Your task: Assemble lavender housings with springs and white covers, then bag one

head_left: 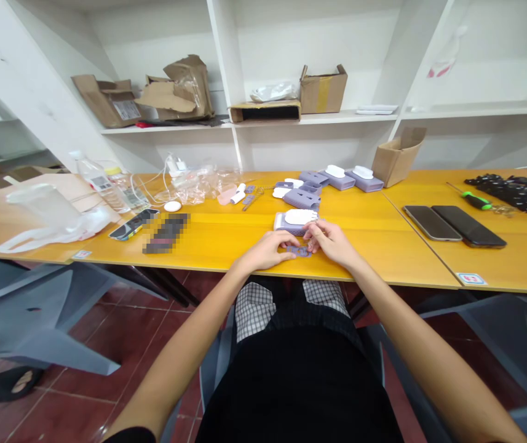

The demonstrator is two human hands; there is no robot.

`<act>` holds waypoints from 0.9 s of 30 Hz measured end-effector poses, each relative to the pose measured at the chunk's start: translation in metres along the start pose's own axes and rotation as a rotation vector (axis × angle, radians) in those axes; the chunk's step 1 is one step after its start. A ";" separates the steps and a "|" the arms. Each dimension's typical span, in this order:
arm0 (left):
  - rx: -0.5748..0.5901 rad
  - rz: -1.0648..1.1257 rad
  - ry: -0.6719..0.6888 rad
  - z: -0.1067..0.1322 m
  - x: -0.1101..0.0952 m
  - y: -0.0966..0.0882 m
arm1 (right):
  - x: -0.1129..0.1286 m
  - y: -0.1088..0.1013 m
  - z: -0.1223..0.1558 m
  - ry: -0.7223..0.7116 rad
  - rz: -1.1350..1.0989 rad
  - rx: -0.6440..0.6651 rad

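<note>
On the yellow table before me, a purple plastic housing with a white top piece (pixel 301 216) lies just beyond my hands. A small flat purple plate (pixel 301 251) with cut-outs is at the table's front. My left hand (pixel 272 251) curls its thumb and fingers around the plate's left end. My right hand (pixel 332 242) is closed in a pinch at the plate's right end, close to the housing's right corner. What sits between its fingertips is too small to make out.
Behind lie more purple housings (pixel 301 199), white pieces (pixel 238 195) and springs (pixel 254 198). To the left are phones, plastic wrapping (pixel 198 183) and bottles (pixel 99 181). Rightward are two dark phones (pixel 468 226), a green-black screwdriver (pixel 476 200) and a cardboard box (pixel 398 159).
</note>
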State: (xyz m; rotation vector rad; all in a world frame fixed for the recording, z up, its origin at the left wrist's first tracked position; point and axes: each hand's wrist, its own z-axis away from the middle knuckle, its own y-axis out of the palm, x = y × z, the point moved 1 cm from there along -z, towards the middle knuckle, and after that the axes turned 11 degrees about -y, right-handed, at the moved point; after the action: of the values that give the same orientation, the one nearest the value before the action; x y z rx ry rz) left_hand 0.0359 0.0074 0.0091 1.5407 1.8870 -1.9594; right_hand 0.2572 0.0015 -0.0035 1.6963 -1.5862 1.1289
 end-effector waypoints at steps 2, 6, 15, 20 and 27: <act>-0.068 0.001 -0.028 -0.004 0.000 0.009 | -0.004 -0.002 -0.001 0.013 -0.040 -0.031; -0.121 0.005 -0.052 0.000 -0.001 0.013 | -0.006 -0.001 0.000 0.005 -0.032 -0.017; -0.134 0.174 -0.049 0.000 0.004 0.011 | -0.003 -0.001 0.004 0.027 0.085 0.053; -0.162 0.241 -0.057 0.000 0.009 0.010 | -0.002 -0.002 0.006 0.010 0.090 0.036; -0.117 0.258 -0.040 0.000 0.005 0.009 | 0.000 0.000 0.006 0.007 0.102 0.008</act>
State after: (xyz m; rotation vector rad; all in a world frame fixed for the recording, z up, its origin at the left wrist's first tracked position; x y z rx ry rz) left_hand 0.0392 0.0074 -0.0009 1.6065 1.6581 -1.7264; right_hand 0.2585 -0.0034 -0.0066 1.6300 -1.6825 1.1909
